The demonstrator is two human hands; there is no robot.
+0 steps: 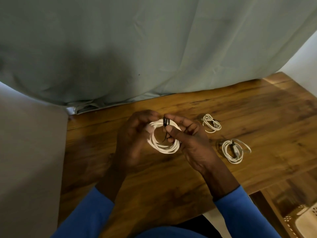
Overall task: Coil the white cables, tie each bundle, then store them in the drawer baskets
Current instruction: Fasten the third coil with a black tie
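Head view catches the tying step. The left hand (135, 134) grips the left side of a white cable coil (164, 147), fingers curled round its loops. The right hand (188, 140) pinches a black tie (166, 121) wrapped over the coil's top. The coil hangs between both hands, just above the worktop (257, 107).

To the right of the right hand lie two tied coils — a farther bundle (211, 123) off its fingertips and a nearer bundle (233, 151) off its palm.

Next, I judge, the tie needs cinching tight without the loops springing loose. Storing follows, likely in the white basket (307, 220) — below and right of the right forearm.
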